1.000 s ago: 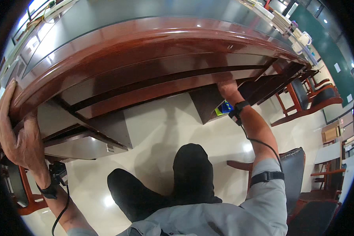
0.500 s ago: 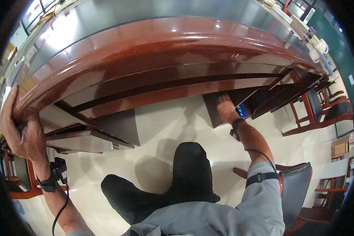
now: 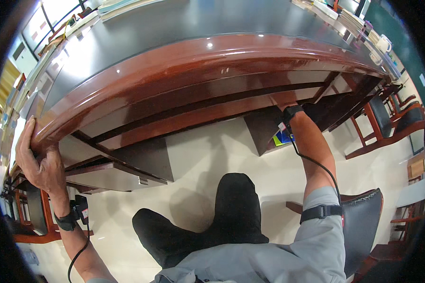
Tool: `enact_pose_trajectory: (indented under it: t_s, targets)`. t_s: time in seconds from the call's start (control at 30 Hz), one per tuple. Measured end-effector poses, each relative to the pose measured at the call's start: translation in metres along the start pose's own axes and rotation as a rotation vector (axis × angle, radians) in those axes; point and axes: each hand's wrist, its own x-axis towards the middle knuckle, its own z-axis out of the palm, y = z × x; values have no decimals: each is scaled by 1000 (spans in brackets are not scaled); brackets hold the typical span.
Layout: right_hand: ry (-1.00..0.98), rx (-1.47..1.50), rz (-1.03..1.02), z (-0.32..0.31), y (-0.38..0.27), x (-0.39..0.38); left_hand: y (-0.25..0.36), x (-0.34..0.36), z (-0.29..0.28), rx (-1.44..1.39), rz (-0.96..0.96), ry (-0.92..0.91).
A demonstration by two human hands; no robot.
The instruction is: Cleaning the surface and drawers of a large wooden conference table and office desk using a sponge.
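My left hand [image 3: 41, 165] grips the left corner of a wooden desk [image 3: 189, 61], its fingers over the glossy red-brown rim and its thumb underneath. My right hand [image 3: 284, 99] reaches under the desk's front at the right pedestal [image 3: 262, 125]. The fingers there are hidden, and whether they hold anything does not show. Just below my right wrist, a blue and yellow-green item [image 3: 283, 137] sits in the pedestal's opening; its kind is unclear.
The left pedestal [image 3: 144, 158] has a part standing out below the desktop. A dark padded chair [image 3: 361, 231] is close to my right elbow, and wooden chairs [image 3: 387, 122] stand farther right. Stacked books and papers [image 3: 127, 7] and a white mug [image 3: 384, 45] are on the desktop.
My right hand has moved up and slightly right, deeper under the desk front, so its fingers are now out of sight. My left hand keeps its grip on the corner. The view has shifted slightly.
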Motion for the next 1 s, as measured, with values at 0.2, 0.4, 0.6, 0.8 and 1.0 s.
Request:
enact_pose_trajectory:
  t_s: [0.2,0.4,0.6,0.8,1.0]
  targets:
    - [-110,66,135,44,7,19,15,0,9,-25,-72,-14]
    - [-177,159,187,77,-8,47,16,0,0,-33,-80,1]
    - [-232,209,208,95,-18,45,15,-3,0,-41,-114,-25]
    - [-286,227,171,95,-38,13,12,-1,5,-75,-94,-5]
    - [-377,240,65,66,-67,-35,11,-3,4,-10,-112,-38]
